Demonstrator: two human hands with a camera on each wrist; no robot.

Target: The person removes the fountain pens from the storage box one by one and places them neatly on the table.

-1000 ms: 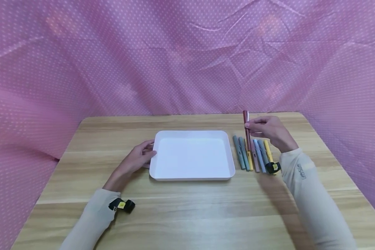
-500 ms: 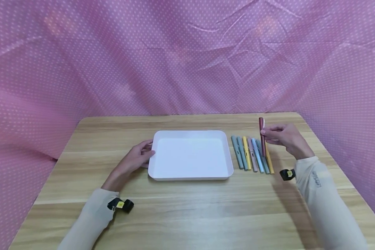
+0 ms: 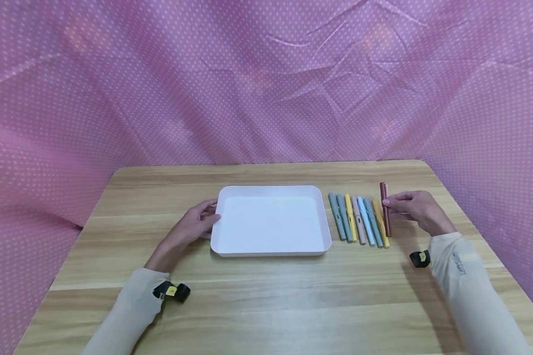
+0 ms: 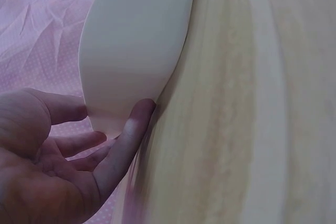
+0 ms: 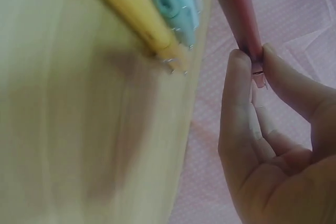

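Pinching a red pen (image 3: 385,207) in the right hand (image 3: 415,207), just right of the pen row (image 3: 357,218). Resting the left hand (image 3: 194,224), fingers relaxed, against the tray (image 3: 271,251) on the tabletop (image 3: 266,305).

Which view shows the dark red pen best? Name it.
The head view: the whole dark red pen shows, pinched by the right hand beside the pen row. The right wrist view shows only its pinched end; the left wrist view shows none of it.

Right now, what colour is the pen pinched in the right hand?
Dark red, a maroon pen in the right hand; the head view shows it best.
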